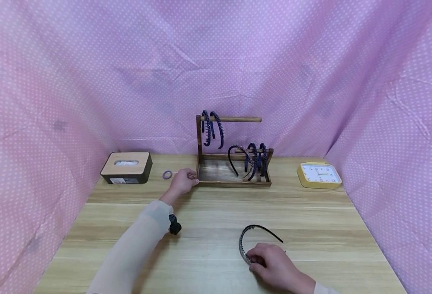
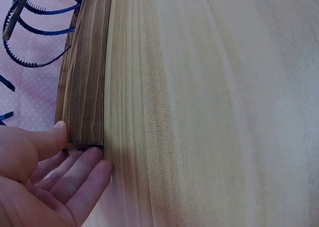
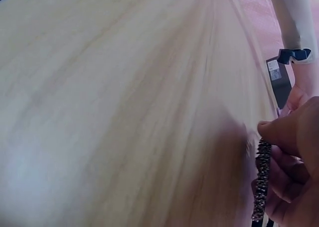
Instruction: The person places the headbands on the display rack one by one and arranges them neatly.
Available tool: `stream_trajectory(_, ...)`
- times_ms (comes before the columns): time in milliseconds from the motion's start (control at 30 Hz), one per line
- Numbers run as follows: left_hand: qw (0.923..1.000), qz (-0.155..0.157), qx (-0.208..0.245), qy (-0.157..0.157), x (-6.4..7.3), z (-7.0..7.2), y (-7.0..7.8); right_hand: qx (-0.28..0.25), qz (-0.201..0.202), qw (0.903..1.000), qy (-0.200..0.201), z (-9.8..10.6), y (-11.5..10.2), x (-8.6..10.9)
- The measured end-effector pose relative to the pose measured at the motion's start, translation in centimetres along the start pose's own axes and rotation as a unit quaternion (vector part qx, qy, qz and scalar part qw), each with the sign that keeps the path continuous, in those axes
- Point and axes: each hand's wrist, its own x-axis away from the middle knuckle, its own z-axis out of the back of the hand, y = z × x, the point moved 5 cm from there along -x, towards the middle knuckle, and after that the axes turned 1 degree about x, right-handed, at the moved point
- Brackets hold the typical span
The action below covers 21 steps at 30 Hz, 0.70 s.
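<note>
In the head view my right hand (image 1: pixel 274 265) pinches a toothed headband (image 1: pixel 242 241) between thumb and fingers, low over the front of the table. Its glittery, dark beaded band (image 3: pixel 261 182) shows in the right wrist view. My left hand (image 1: pixel 182 182) holds the front left corner of a brown wooden headband rack (image 1: pixel 234 184), the thumb at the tray's edge and the fingers against its end. Two dark blue headbands (image 1: pixel 216 126) hang on the rack's tall bar. On its lower bar hang two more blue headbands (image 1: pixel 253 161) and a thin dark headband (image 1: pixel 232 160).
Beside my left hand lies a purple ring (image 1: pixel 167 174). A tissue box (image 1: pixel 127 176) with a wooden top stands at the back left. At the back right sits a yellow clock (image 1: pixel 320 175), its dial upside down. A pink dotted cloth (image 1: pixel 274 73) surrounds the wooden table (image 1: pixel 201 245).
</note>
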Motion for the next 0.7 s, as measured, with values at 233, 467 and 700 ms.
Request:
stream_trajectory(233,1.0000,0.004,0.001,0.000,0.0,0.0,0.0,-0.025,0.025,0.9968,0.072,2.3,-0.4,-0.6)
stream_trajectory(467,1.0000,0.004,0.003,-0.002,0.0,-0.1,0.0,-0.027,0.002,0.9908,0.133,4.8,-0.5,-1.2)
stream_trajectory(700,1.0000,0.001,0.003,0.001,-0.2,-0.2,0.0,-0.029,-0.003,0.9789,0.202,7.0,-0.3,-1.5)
